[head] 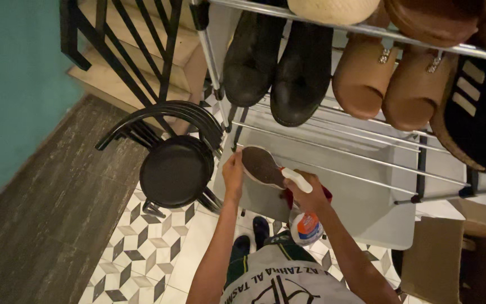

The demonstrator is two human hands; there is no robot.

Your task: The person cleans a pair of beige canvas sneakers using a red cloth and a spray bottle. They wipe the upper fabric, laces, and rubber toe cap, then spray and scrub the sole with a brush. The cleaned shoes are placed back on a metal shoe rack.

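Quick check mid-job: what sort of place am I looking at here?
Likely a home entryway beside a staircase: a metal shoe rack with black boots and tan slippers, black stair railing, patterned tile floor.

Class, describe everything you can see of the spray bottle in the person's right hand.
The spray bottle is a small clear plastic one with a white trigger head and a blue, orange and white label. The right hand grips its neck, with the nozzle aimed at the shoe sole that the left hand holds. Its body hangs below the hand, above the patterned floor tiles.
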